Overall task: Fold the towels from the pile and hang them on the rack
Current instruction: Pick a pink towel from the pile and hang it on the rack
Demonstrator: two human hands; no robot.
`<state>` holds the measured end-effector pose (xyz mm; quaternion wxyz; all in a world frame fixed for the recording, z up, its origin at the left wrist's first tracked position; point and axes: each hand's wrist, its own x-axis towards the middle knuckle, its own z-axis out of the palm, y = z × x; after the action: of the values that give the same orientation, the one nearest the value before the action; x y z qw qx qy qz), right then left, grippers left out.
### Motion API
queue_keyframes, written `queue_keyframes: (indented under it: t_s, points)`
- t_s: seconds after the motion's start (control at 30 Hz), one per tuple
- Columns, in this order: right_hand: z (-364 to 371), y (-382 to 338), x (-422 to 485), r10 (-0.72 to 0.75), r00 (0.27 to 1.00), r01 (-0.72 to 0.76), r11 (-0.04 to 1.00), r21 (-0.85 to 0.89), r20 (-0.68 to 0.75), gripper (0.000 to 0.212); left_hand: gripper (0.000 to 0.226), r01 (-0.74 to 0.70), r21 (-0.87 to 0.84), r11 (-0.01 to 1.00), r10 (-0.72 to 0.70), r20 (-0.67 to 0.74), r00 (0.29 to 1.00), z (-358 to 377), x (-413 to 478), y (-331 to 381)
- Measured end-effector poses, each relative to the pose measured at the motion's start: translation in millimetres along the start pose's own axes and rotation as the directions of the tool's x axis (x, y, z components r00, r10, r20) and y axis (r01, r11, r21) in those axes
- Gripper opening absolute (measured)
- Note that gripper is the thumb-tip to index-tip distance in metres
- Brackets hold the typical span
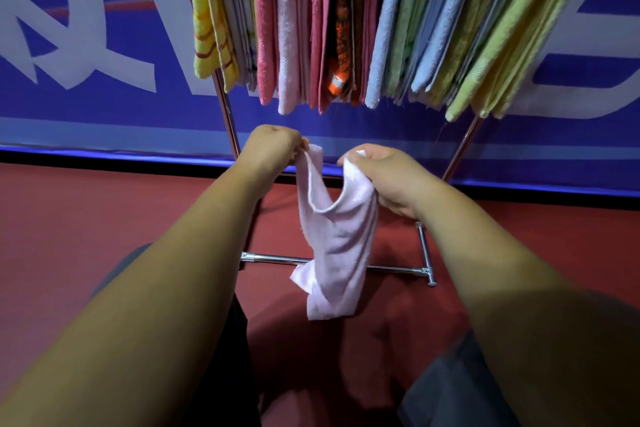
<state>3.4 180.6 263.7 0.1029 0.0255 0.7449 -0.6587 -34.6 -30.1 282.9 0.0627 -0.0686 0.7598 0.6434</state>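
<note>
Blue banner (104, 107) with big white lettering filled the background, and the red floor (69, 218) ran beneath it. A packed row of hung towels (381, 28) crossed the top: yellow at left, then pink, pale pink, an orange patterned one, light blue, green and pale yellow at right, all draped side by side and touching. The chrome rack (270, 257) carried them, with slanted legs going down to a base bar on the floor.

A pale pink towel (341, 239) was in front of the rack, below the hung row, off the floor and held up by both hands. Its top edge sagged in a loop between them and the rest hung bunched and crumpled, with the lower end dangling in front of the base bar.

The left hand (273, 149) had its fingers curled, pinching one upper corner. The right hand (384, 177) gripped the other upper corner, thumb over the cloth. The two hands were near each other but apart.
</note>
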Motion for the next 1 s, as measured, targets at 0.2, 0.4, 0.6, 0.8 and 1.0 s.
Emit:
queue_keyframes:
  t_s: [0.2,0.4,0.6,0.8,1.0]
  points:
    - [4.7,2.9,3.7,-0.033,0.999,0.036,0.992,-0.121,0.026,0.023,0.023,-0.009,-0.155,0.988,0.037,0.179,0.983,10.0,4.3,-10.9]
    - [-0.6,5.3,7.8,-0.089,0.994,0.089,0.996,0.005,-0.062,0.006,0.039,-0.019,-0.188,0.982,0.064,0.236,0.97,17.2,7.7,-17.3]
    - [-2.1,2.7,5.3,-0.076,0.996,0.077,0.997,0.009,-0.055,0.01,0.052,-0.049,-0.182,0.982,0.099,0.277,0.956,22.0,5.1,-15.3]
    - [-1.5,0.0,6.2,-0.094,0.986,0.076,0.988,-0.132,-0.137,0.013,0.048,-0.133,0.071,0.989,0.115,0.212,0.97,22.6,5.2,-16.7]
    - [-1.8,-3.3,8.9,-0.183,0.948,0.138,0.973,-0.183,-0.26,0.011,0.027,-0.207,0.585,0.784,0.143,0.154,0.978,28.5,1.2,-18.5]
